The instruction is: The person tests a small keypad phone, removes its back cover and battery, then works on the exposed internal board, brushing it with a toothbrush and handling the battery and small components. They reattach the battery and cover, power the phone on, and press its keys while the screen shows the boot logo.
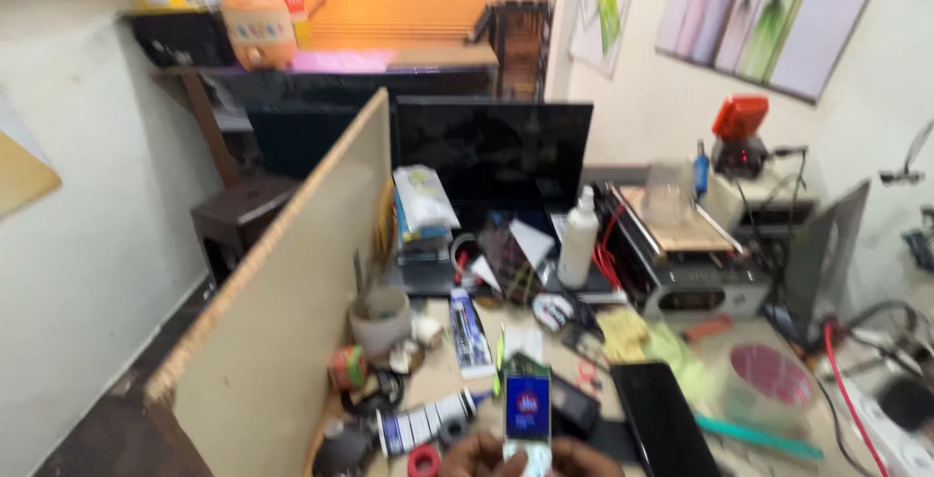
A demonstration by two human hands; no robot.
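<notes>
At the bottom edge, both hands hold a phone [527, 417] upright, its blue screen lit. The left hand [477, 456] and the right hand [584, 458] close around its lower end; only their tops show, so how the fingers wrap cannot be told. The phone stands above a cluttered bench [443, 375], just left of a black slab [666, 419]. Farther back are a white bottle [578, 239] and a dark monitor [491, 151].
</notes>
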